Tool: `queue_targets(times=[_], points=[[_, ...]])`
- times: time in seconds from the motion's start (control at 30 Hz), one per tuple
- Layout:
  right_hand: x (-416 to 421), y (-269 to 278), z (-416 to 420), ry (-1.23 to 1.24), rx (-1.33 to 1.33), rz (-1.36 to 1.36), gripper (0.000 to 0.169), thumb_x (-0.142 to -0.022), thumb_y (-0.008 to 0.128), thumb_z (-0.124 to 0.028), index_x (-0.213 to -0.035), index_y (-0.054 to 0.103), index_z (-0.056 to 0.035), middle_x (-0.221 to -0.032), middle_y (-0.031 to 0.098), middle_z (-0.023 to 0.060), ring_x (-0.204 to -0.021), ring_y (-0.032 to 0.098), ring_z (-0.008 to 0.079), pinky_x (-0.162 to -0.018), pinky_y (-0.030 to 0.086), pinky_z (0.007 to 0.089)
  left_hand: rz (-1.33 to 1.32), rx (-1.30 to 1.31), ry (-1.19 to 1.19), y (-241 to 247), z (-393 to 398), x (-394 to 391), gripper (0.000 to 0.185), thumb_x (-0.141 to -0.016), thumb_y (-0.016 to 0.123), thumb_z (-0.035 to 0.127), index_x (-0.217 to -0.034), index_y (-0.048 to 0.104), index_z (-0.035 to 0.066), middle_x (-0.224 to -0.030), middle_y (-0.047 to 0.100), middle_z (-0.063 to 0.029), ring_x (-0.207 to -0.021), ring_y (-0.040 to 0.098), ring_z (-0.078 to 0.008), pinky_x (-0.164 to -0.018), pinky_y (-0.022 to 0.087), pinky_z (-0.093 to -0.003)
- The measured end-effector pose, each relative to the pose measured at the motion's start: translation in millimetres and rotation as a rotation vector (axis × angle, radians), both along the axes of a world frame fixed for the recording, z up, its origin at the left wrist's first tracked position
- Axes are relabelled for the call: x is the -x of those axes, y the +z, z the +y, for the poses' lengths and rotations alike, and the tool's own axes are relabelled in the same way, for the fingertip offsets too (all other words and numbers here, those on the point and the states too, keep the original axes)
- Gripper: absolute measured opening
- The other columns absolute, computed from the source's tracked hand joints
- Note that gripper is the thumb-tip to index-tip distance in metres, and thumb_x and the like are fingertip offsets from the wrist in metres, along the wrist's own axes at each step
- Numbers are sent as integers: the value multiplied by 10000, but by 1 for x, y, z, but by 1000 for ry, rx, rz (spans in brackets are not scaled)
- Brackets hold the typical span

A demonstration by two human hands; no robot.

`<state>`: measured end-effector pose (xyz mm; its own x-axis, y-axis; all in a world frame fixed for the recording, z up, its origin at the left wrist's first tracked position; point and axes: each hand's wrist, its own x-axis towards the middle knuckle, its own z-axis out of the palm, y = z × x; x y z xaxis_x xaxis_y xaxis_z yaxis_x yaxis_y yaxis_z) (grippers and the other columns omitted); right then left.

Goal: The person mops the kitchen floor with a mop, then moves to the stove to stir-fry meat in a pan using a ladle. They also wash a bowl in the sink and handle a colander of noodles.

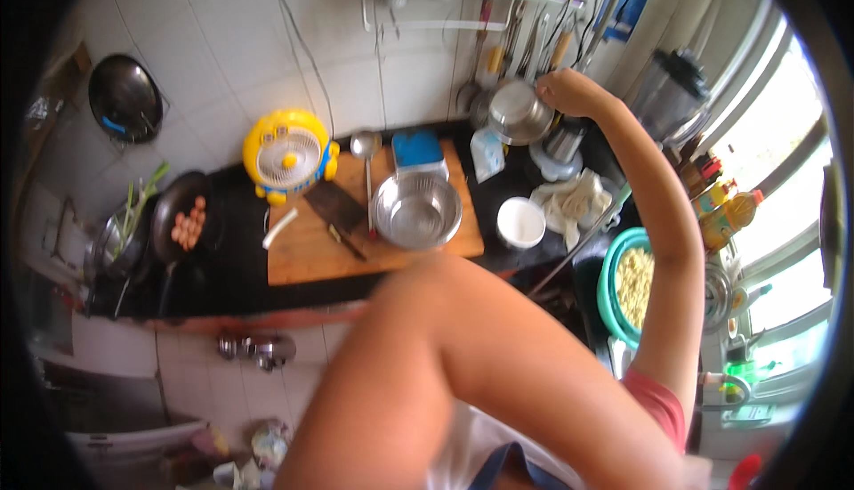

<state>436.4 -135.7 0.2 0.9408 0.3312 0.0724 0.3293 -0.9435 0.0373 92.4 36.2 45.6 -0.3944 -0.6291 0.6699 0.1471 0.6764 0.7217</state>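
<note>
My right hand (570, 93) is at the end of a stretched arm, near the tiled wall. Its fingers are closed at the rim of a tilted stainless steel bowl (519, 111); the thumb's place is blurred. My left arm is bent across the foreground with the elbow pointing away, and its hand lies out of view. Beyond that elbow a perforated steel basin (418, 211) sits on a wooden cutting board (301, 264). Left of it are a cleaver (335, 205), a small knife (347, 243), a long-handled ladle (367, 156) and a white stalk (280, 228).
A yellow fan (290, 155) stands behind the board, beside a blue-topped scale (418, 151). Further left, a frying pan (175, 199) holds reddish pieces. On the right are a white bowl (521, 223), a cloth (575, 204), a green basin (608, 290) with yellowish food, and a blender (670, 99).
</note>
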Motion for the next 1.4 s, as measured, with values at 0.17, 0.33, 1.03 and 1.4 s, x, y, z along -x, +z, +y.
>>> queue_targets(times=[0.17, 0.33, 1.03, 1.4], points=[[64, -110, -34, 125, -73, 466, 209, -809, 547, -253, -851, 629, -66, -729, 648, 112, -624, 634, 245, -542, 500, 362, 15, -189, -223, -54, 64, -104, 184, -793, 606, 115, -941, 641, 12, -886, 604, -136, -855, 576, -242, -729, 436, -318], [142, -269, -60, -950, -621, 724, 488, -848, 542, -414, -778, 607, 65, -610, 617, 141, -521, 627, 244, -443, 517, 316, 24, -718, 762, -156, 179, -185, 235, -788, 600, 61, -1018, 633, 28, -1044, 586, -87, -1000, 540, -189, -871, 429, -310], [168, -314, -30, -933, -2248, 270, 254, -779, 439, 4, -1000, 472, 125, -847, 595, 232, -518, 609, 253, -404, 514, 276, 566, -1191, 1044, -294, 143, -173, 239, -857, 508, 84, -1084, 535, 12, -945, 598, -57, -852, 592, -132, -742, 455, -234], [357, -240, -62, -151, -3067, 433, 402, -927, 359, -261, -1162, 410, 61, -1004, 507, 328, -357, 446, 126, -273, 327, 196, 460, -940, 835, -275, 99, -179, 295, -824, 583, 46, -1112, 540, -2, -908, 629, -90, -832, 592, -122, -768, 479, -252]])
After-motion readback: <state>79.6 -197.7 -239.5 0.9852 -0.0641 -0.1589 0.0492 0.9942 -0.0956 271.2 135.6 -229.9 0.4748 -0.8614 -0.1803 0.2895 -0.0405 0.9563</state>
